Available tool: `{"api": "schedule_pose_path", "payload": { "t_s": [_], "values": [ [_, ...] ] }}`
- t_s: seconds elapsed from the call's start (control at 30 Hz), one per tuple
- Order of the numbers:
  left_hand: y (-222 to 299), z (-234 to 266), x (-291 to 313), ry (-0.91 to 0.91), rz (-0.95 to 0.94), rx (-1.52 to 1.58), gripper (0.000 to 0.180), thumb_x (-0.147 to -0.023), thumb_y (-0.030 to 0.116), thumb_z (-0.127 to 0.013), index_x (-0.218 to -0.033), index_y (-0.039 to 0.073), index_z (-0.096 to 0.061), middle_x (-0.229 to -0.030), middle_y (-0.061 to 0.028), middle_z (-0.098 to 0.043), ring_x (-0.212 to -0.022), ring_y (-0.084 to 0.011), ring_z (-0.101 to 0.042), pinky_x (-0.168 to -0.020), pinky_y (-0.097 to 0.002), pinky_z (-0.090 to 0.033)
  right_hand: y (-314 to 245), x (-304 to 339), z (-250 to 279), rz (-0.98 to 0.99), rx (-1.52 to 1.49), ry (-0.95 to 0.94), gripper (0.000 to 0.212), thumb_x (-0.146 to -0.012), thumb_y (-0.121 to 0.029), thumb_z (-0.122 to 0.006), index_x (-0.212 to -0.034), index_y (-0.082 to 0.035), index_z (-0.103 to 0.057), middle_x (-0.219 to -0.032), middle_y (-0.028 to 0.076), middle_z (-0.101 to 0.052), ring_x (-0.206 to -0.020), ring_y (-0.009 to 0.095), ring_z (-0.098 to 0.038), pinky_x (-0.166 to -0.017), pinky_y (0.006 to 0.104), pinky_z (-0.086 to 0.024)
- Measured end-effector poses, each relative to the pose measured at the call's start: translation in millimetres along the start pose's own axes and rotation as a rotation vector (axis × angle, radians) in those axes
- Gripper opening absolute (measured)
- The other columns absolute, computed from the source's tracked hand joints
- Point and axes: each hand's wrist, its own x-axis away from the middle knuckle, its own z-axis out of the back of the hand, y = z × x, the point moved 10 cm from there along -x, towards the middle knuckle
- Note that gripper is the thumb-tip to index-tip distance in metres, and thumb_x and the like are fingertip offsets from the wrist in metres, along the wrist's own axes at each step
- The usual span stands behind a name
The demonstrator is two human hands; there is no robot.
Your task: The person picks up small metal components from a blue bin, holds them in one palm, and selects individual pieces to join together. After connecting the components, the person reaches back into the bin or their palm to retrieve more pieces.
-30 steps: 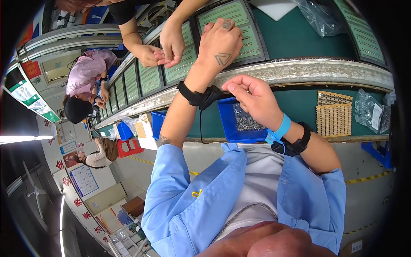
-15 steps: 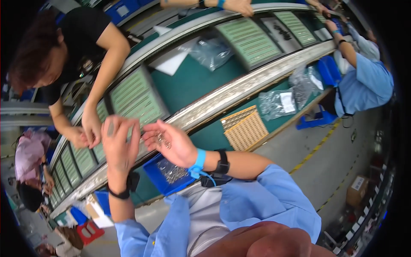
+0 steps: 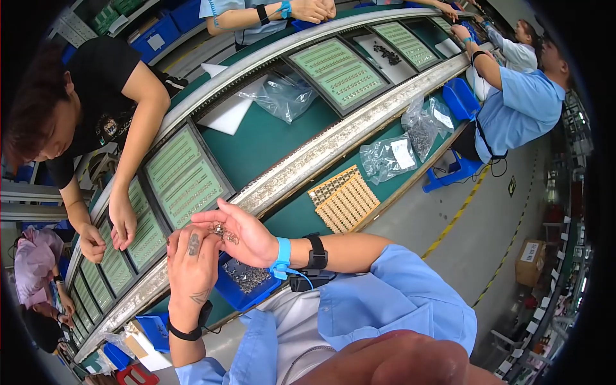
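Bin (image 3: 247, 300) part-hidden by R hand (image 3: 253, 242), spread palm-up w/ metal bits (image 3: 224, 234); L hand (image 3: 192, 262) beside, pinch unclear; bags (image 3: 388, 159), panel (image 3: 346, 201) nearby.

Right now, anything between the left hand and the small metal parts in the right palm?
Nothing visible: the left hand is right beside the small metal parts in the open right hand; actual contact is unclear.

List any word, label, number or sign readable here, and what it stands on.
No text reads clearly.
Clear bag: white label, too small.
Brown carton: pale label, too small.
Blue bin: white tag, too blurred.
Floor: dark sign, too small.
Left hand: dark marks, unreadable.
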Motion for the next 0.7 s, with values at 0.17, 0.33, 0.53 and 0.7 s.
{"api": "schedule_pose_path", "payload": {
  "t_s": [0.17,0.33,0.53,0.7],
  "values": [
    [-8,5,9,0.012,0.071,0.014,0.018,-0.082,0.002,-0.074,-0.098,0.004,-0.064,-0.103,-0.011,-0.064,-0.104,-0.0329,-0.06,-0.091,-0.0458,-0.047,14,-3,2,-0.041,0.004,0.02,0.055,-0.112,-0.044,-0.038,-0.137,0.0,-0.059,-0.125,0.01,-0.066,-0.119,0.018,-0.061,-0.106,0.0381,-0.046],
    [-39,22,22,0.093,0.227,0.199,0.014,-0.088,0.0,-0.069,-0.1,0.002,-0.063,-0.101,-0.0161,-0.062,-0.101,-0.0367,-0.059,-0.092,-0.0451,-0.047,23,-4,0,-0.066,0.061,-0.019,0.034,-0.109,-0.025,-0.049,-0.128,-0.001,-0.062,-0.112,0.012,-0.07,-0.099,0.021,-0.069,-0.085,0.0391,-0.059],
    [-70,-1,26,0.227,0.358,0.57,0.007,-0.092,0.003,-0.067,-0.099,0.002,-0.065,-0.096,-0.0142,-0.065,-0.096,-0.0342,-0.061,-0.089,-0.0408,-0.047,6,6,8,-0.096,0.148,0.119,0.018,-0.108,-0.018,-0.054,-0.115,-0.004,-0.064,-0.068,-0.006,-0.039,-0.057,0.004,-0.033,-0.049,0.0216,-0.025],
    [-79,-14,42,0.259,0.525,0.776,0.006,-0.092,0.004,-0.068,-0.095,0.0,-0.065,-0.095,-0.0137,-0.064,-0.095,-0.0314,-0.061,-0.086,-0.0397,-0.048,10,8,3,-0.119,0.261,0.113,0.014,-0.106,-0.014,-0.059,-0.113,-0.004,-0.066,-0.068,-0.01,-0.032,-0.057,0.002,-0.028,-0.048,0.0221,-0.02]
  ]
}}
